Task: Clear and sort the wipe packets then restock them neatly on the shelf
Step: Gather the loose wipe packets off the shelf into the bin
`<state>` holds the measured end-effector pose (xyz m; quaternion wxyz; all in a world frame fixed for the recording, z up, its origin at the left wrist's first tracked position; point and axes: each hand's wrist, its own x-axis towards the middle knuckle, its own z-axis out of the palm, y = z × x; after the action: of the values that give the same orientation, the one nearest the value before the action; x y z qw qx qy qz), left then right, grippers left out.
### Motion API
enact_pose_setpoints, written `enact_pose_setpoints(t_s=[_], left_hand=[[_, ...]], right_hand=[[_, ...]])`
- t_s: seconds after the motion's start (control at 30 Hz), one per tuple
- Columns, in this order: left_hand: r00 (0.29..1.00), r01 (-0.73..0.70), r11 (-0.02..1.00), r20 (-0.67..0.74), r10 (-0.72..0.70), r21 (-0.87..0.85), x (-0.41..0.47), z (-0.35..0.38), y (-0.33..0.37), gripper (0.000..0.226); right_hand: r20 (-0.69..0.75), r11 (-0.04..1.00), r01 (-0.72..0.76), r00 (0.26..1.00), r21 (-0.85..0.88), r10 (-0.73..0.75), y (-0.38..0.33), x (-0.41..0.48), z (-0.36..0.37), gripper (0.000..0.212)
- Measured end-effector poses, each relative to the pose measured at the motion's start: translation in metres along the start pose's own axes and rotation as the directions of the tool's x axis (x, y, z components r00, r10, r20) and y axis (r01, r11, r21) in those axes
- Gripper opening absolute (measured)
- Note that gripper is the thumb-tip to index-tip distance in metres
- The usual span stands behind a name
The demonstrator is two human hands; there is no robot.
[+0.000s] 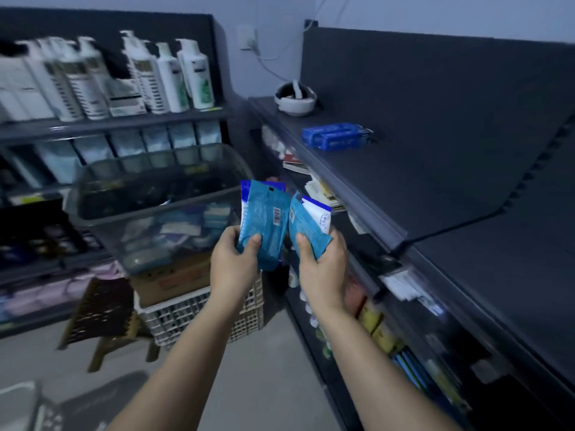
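Both hands are up in front of the shelving, each clamped on its own bunch of wipe packets. The left hand (pixel 235 262) grips the left stack (pixel 264 219) from below, thumb pressed across the front. It's soft, glossy teal-blue film with a white barcode panel on the front packet, and a white, dark-blue-edged end peeks out behind at the top. The right hand (pixel 323 265) pinches the right stack (pixel 306 227) the same way: a teal packet in front and a white-faced one with blue trim behind it. The two bunches lean towards each other with their edges very close; whether they touch, I cannot tell. To the right runs the dark shelf (pixel 420 181), where two blue packets (pixel 334 136) lie flat side by side, well apart from the hands. Behind the hands to the left sits a clear bin (pixel 93 194) with more packets blurred inside, resting on a cardboard box (pixel 174 278) over a white crate (pixel 186 315). White pump bottles (pixel 168 76) line the far rack.
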<state>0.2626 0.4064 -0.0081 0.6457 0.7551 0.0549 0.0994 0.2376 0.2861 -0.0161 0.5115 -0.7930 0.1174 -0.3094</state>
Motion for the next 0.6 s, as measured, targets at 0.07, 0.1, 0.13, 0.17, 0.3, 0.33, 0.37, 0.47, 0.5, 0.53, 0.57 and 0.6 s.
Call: enact_pose_setpoints(t_s=[0.07, 0.1, 0.13, 0.17, 0.3, 0.33, 0.37, 0.47, 0.5, 0.53, 0.57, 0.6], left_hand=[[0.999, 0.006, 1.0, -0.032, -0.006, 0.016, 0.021, -0.018, -0.005, 0.002], [0.999, 0.011, 1.0, -0.047, -0.01, 0.023, 0.032, -0.025, -0.007, 0.001], [0.998, 0.015, 0.999, -0.063, -0.013, 0.035, 0.043, -0.032, -0.01, 0.004], [0.997, 0.019, 0.999, -0.077, -0.015, 0.046, 0.054, -0.038, -0.012, 0.006], [0.992, 0.045, 0.996, -0.119, -0.036, 0.08, 0.097, -0.051, -0.019, 0.011], [0.99, 0.041, 0.995, -0.136, -0.028, 0.094, 0.109, -0.052, -0.021, 0.012], [0.988, 0.032, 0.993, -0.157, -0.014, 0.112, 0.122, -0.053, -0.022, 0.013], [0.978, 0.025, 0.991, -0.21, 0.004, 0.134, 0.163, -0.056, -0.025, 0.017], [0.975, 0.026, 0.991, -0.224, 0.005, 0.135, 0.178, -0.057, -0.026, 0.017], [0.971, 0.027, 0.99, -0.237, 0.008, 0.142, 0.192, -0.059, -0.026, 0.015], [0.968, 0.03, 0.987, -0.25, 0.011, 0.16, 0.206, -0.06, -0.025, 0.014], [0.964, 0.031, 0.983, -0.265, 0.019, 0.182, 0.22, -0.062, -0.025, 0.013]], right_hand=[[0.053, 1.0, -0.011, 0.999, 0.004, 0.01, -0.004, 0.008, 0.027, 0.022], [0.076, 1.0, -0.009, 0.997, 0.006, 0.009, -0.007, 0.012, 0.039, 0.023], [0.094, 1.0, -0.004, 0.996, 0.009, 0.003, -0.009, 0.017, 0.052, 0.025], [0.113, 1.0, 0.005, 0.994, 0.017, -0.007, -0.011, 0.022, 0.063, 0.028], [0.178, 0.999, 0.032, 0.983, 0.034, -0.038, -0.009, 0.051, 0.112, 0.028], [0.193, 0.998, 0.039, 0.98, 0.04, -0.046, -0.008, 0.061, 0.125, 0.027], [0.208, 0.998, 0.05, 0.976, 0.044, -0.059, -0.007, 0.071, 0.137, 0.026], [0.259, 0.996, 0.082, 0.962, 0.044, -0.091, -0.005, 0.104, 0.175, 0.026], [0.282, 0.994, 0.087, 0.954, 0.064, -0.102, -0.006, 0.114, 0.187, 0.026], [0.308, 0.993, 0.091, 0.945, 0.078, -0.11, -0.007, 0.125, 0.2, 0.027], [0.331, 0.992, 0.096, 0.936, 0.082, -0.118, -0.008, 0.137, 0.212, 0.027], [0.351, 0.992, 0.104, 0.928, 0.072, -0.123, -0.01, 0.147, 0.224, 0.027]])
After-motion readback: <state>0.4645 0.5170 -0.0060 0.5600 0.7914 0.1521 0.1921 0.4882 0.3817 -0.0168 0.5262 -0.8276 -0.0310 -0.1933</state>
